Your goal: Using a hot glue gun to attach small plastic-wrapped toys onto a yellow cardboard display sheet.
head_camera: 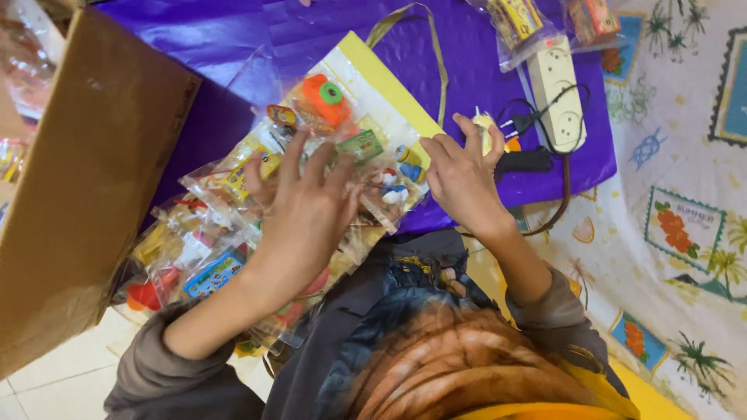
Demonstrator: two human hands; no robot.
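Step in hand, judged: toy packets being sorted w/ both hands; the top packet is best pinned flat & slid off singly so the stack isn't dragged. Left hand (307, 206) is spread wide, fingers pressed on the clear toy packets (342, 136). Right hand (461, 173) is curled, pinching a small pale item (484, 124) just right of the packets, near the power strip (556, 89), on the purple cloth (233, 39).
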